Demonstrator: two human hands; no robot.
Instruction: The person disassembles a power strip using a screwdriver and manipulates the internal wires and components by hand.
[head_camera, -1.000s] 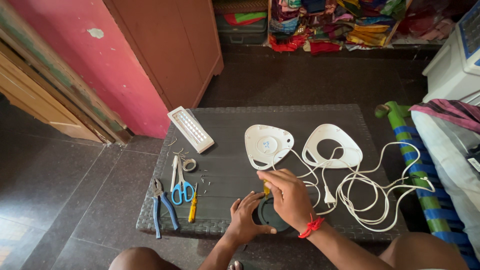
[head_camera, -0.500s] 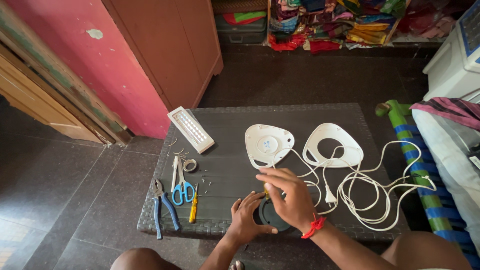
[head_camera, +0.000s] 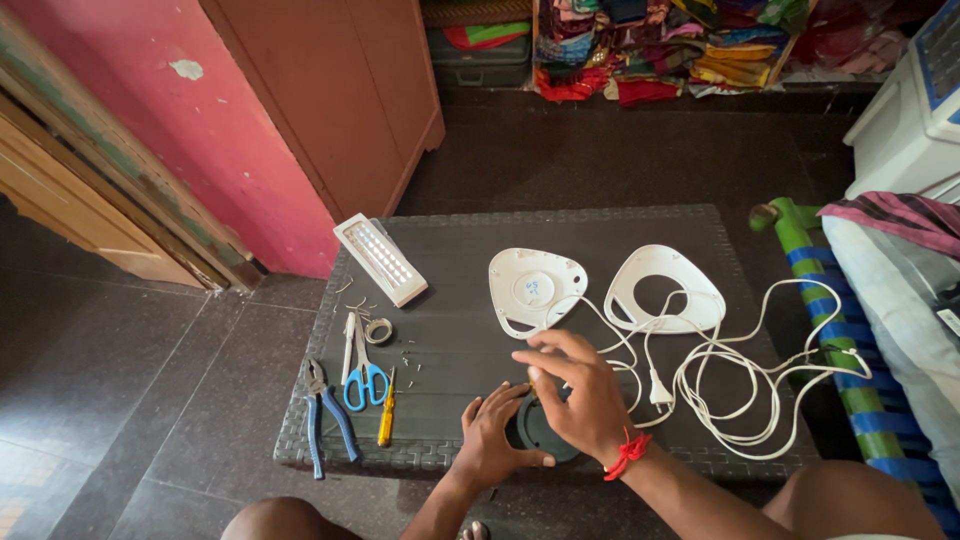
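A round black disc-shaped part (head_camera: 540, 432) is found at the near edge of the low dark woven-textured table (head_camera: 600, 225), steadied by the left hand (head_camera: 492, 432), whose fingers are spread along the disc's left rim. The right hand (head_camera: 575, 395), marked by a red thread at the wrist, is held over the disc with fingers pinched on a slim tool; only a small yellowish part of it is seen, so its kind cannot be told.

Beyond the hands are laid a white rounded-triangular plastic cover (head_camera: 535, 288) and, beside it on the right, a white rounded-triangular plastic ring frame (head_camera: 665, 292). A tangled white power cord with plug (head_camera: 740, 385) is spread to the right.

On the table's left side are listed: a white rectangular lamp (head_camera: 380, 258), blue-handled scissors (head_camera: 365, 375), blue-handled pliers (head_camera: 325, 415), a yellow-handled screwdriver (head_camera: 386, 412)
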